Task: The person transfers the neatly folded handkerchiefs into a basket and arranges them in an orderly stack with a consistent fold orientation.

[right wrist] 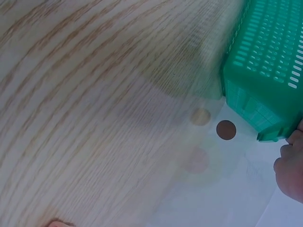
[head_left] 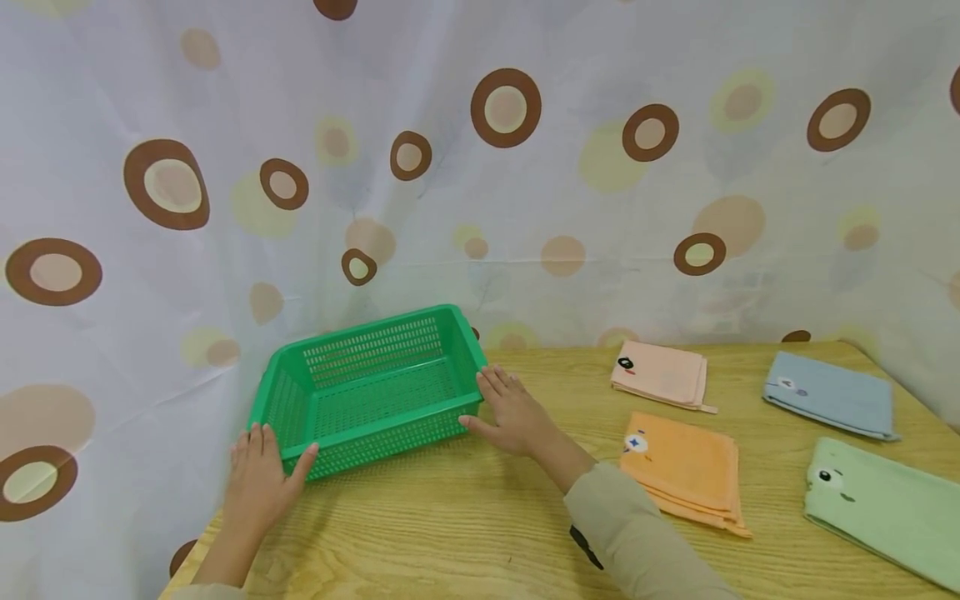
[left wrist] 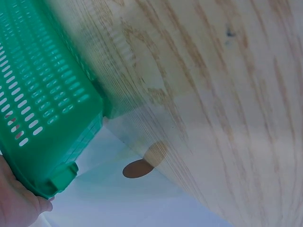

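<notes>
A green plastic basket (head_left: 386, 421) with slotted walls stands on the wooden table, near the curtain at the left; nothing lies inside it. My left hand (head_left: 258, 483) touches its left end, thumb extended at the front corner. At the opposite end, my right hand (head_left: 517, 412) rests against the right rim with fingers extended and the thumb by the front wall. The left wrist view shows the basket's slotted side (left wrist: 42, 80) and part of the left hand (left wrist: 16, 198) at its rim. Part of the right hand (right wrist: 291, 165) meets the rim in the right wrist view.
Several folded towels lie to the right: pink (head_left: 660, 375), orange (head_left: 682, 467), blue (head_left: 828, 396) and green (head_left: 885, 508). A curtain with brown rings (head_left: 450, 183) hangs behind the table (head_left: 420, 533) and along its left edge. A dark object (head_left: 585, 546) shows beneath the right sleeve.
</notes>
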`<act>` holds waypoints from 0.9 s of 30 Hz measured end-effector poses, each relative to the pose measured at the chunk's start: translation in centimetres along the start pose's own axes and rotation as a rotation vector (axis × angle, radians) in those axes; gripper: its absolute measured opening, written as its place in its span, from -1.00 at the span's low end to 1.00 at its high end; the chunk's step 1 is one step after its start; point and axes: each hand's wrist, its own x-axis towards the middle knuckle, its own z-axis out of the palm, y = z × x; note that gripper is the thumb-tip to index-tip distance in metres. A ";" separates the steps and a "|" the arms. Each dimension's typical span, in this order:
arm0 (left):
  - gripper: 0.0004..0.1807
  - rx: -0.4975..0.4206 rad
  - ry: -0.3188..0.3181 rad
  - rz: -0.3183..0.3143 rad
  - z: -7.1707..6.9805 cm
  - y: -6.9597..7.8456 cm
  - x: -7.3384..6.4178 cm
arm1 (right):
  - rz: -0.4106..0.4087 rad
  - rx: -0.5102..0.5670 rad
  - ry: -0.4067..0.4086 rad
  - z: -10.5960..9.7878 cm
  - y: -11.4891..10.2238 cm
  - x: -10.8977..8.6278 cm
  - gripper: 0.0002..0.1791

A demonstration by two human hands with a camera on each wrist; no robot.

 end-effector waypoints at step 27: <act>-0.04 0.001 -0.017 0.012 -0.1 -0.1 0.2 | 0.037 -0.083 -0.009 0.2 -0.1 -0.3 -0.16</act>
